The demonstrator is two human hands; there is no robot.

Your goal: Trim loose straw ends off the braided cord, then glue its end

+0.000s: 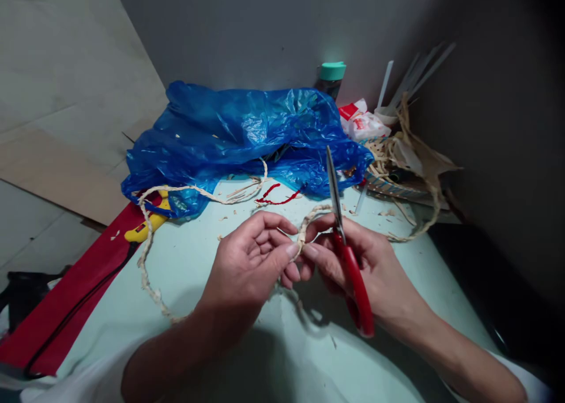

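Note:
A pale braided cord (pixel 314 212) runs between my hands at the middle of the view. My left hand (pixel 258 253) pinches its end between thumb and fingers. From the other side, my right hand (pixel 348 253) pinches the same spot and also holds red-handled scissors (pixel 355 279), whose blades point up and away and look closed. More braided cord (pixel 148 267) curves along the left, passing behind my left forearm. A short red string (pixel 282 202) lies on the pale green table surface (pixel 198 247) beyond my hands.
A blue plastic bag (pixel 247 126) spreads across the back. Behind it stands a green-lidded container (pixel 332 72). At the right is a basket (pixel 392 186) with fibre strips. A yellow tool (pixel 148 227) lies at the left, near a black cable (pixel 88 297).

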